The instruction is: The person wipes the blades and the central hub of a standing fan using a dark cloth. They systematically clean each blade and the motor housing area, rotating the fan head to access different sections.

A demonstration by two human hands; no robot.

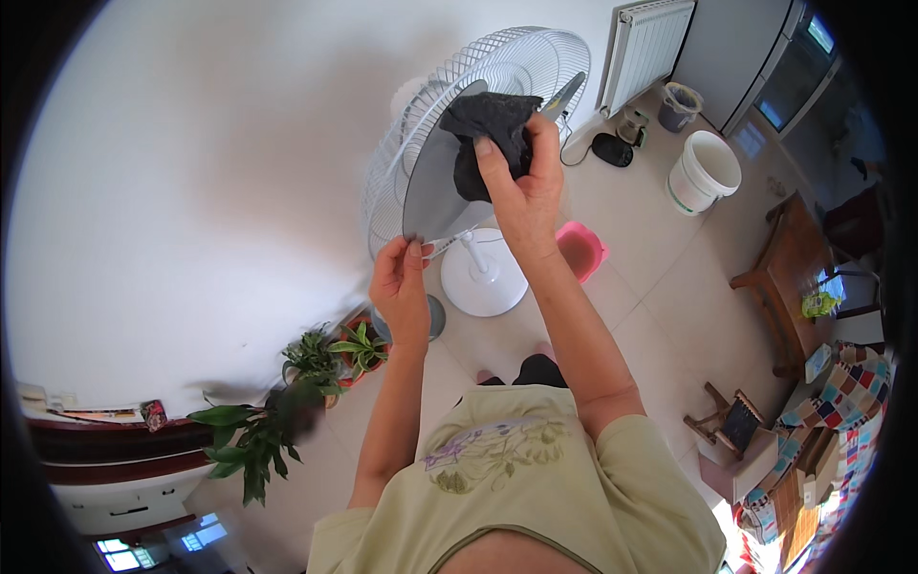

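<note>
A white standing fan rises before me, its round base (485,273) on the tiled floor and its rear wire guard (534,44) behind the blades. My right hand (531,194) grips a bunched dark cloth (495,136) over the grey fan blade (441,179). With thumb and fingers, my left hand (403,283) pinches the lower edge of that blade. Another blade (565,97) sticks out to the upper right, past the cloth. The cloth and my right hand hide the middle of the blades.
Right of the fan base is a pink basin (582,251) holding murky liquid. Farther right stand a white bucket (706,172), a lined bin (679,107) and a wooden table (778,280). Potted plants (362,348) line the wall at left. A small stool (731,420) is lower right.
</note>
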